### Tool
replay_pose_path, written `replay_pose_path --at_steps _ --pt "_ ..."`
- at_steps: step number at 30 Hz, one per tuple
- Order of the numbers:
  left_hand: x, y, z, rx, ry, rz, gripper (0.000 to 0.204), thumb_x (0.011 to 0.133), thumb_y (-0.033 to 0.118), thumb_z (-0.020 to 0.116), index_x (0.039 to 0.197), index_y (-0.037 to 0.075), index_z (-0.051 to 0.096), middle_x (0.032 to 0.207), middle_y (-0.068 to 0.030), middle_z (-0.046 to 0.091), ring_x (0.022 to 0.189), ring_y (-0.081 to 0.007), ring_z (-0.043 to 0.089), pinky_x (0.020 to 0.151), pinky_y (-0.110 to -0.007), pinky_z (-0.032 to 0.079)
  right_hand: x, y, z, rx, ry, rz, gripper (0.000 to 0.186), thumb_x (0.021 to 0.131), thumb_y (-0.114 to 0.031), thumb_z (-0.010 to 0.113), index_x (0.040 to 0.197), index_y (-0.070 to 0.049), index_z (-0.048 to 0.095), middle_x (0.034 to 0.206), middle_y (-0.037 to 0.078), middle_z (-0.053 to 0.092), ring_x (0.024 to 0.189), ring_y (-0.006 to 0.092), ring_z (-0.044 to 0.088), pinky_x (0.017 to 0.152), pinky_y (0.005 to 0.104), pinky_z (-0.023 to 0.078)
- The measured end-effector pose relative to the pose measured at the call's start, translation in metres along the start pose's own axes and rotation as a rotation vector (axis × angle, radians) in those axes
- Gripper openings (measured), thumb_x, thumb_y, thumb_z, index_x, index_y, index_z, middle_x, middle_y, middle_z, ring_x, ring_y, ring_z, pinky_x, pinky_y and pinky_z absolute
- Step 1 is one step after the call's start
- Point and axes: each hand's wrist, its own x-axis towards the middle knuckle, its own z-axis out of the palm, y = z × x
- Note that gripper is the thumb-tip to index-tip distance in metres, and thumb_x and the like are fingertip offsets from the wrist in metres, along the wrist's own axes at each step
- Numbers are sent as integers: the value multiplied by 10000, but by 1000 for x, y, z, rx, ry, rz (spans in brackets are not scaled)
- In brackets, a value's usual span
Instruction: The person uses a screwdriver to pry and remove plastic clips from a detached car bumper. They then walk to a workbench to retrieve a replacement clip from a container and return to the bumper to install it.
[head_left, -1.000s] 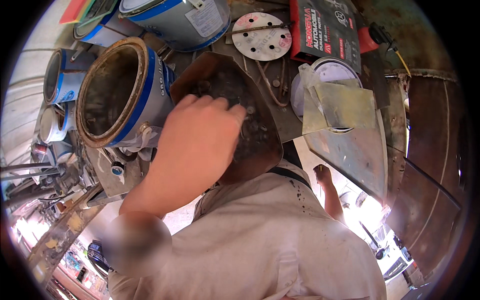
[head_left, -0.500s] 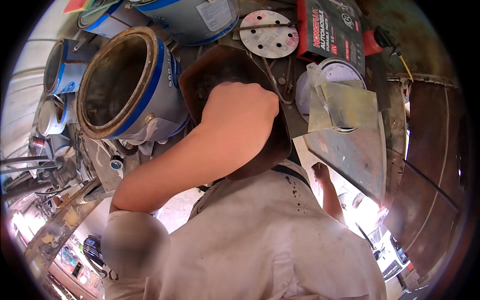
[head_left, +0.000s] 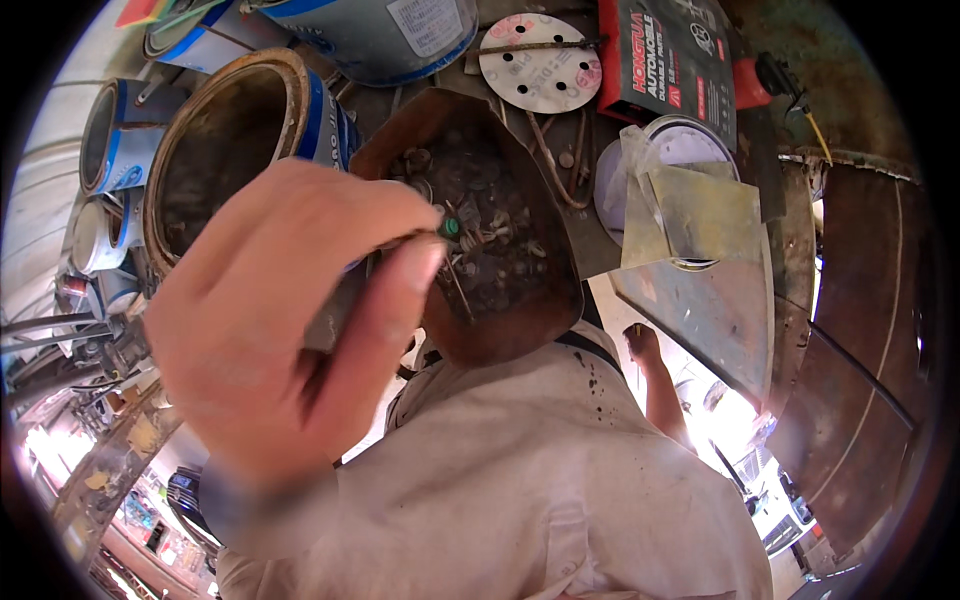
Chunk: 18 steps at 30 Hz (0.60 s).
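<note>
My left hand (head_left: 290,300) is raised close, left of a rusty brown tin (head_left: 500,335). Thumb and forefinger are pinched together; whatever they hold, if anything, is too small to make out. Small loose bits of hardware (head_left: 485,270) lie inside the tin. Beside the fingertips shows a small green piece (head_left: 450,228); I cannot tell whether they touch it. A thin rod-like piece (head_left: 458,292) lies just below. Low at my right side hangs my right hand (head_left: 641,344), its fingers curled round something dark that I cannot name.
Blue-and-grey metal cans stand left, among them a large open one (head_left: 225,130) with a rusty rim. Behind the tin lie a round sanding disc (head_left: 540,75) and a black-and-red box (head_left: 670,65). To the right, a sheet of sandpaper (head_left: 705,215) covers part of a lid (head_left: 690,140).
My left hand has come up out of the tin and moved left and closer, uncovering the small hardware. My right hand has hardly moved.
</note>
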Motion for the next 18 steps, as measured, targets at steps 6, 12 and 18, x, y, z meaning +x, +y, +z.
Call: replay_pose_path --at_steps 6,12,18 --pt "-18 4 -2 -35 199 -206 114 970 32 655 1011 -57 713 934 -109 722 815 -124 630 767 -235 463 -3 0 -9 -13 11 99 153 942 -173 646 856 -52 686 642 75 603 468 203 561 446 382 493" --pt "-19 4 2 -121 220 -193 138 957 56 678 1047 -44 703 933 -105 722 848 -142 665 797 -243 485 -8 -30 -12 56 45 76 146 941 -158 656 841 -56 683 658 80 615 519 209 584 480 387 492" --pt "-18 -18 -20 27 254 -2 299 1000 162 642 1146 -96 678 1017 -155 741 932 -201 688 878 -316 516 -5 -34 -10 37 100 -34 134 937 -153 665 850 -55 692 698 87 648 593 208 609 561 383 497"
